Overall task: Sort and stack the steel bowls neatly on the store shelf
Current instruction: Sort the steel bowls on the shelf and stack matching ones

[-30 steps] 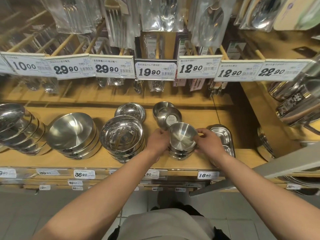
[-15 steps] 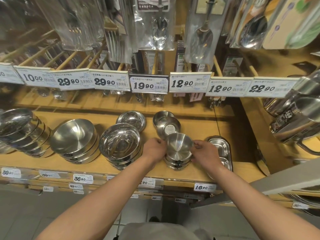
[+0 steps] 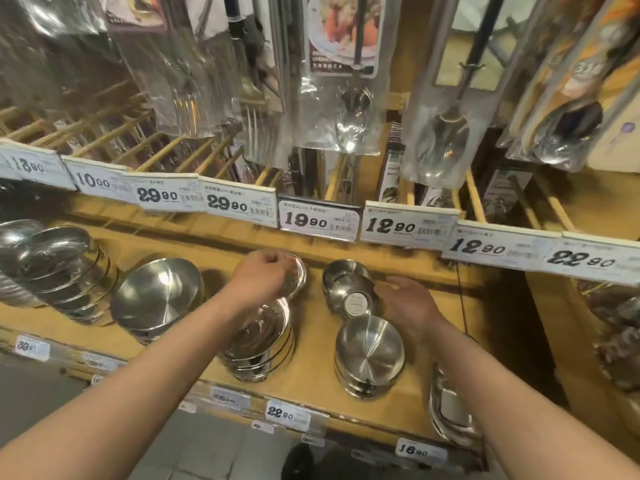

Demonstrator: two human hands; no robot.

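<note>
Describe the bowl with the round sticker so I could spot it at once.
On the wooden shelf, look below the 19.90 price tag. Behind the front stack of small bowls a small steel bowl leans tilted; only it shows a round paper sticker.

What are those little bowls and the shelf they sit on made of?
The small bowl stack looks like brushed steel: grey, with a soft radial sheen and mirror-like glints. The shelf appears to be pale wood or a wood-look board, matte yellow-tan; the grain is too blurred to tell. The hanging spoon packs seem to be glossy clear plastic.
</note>
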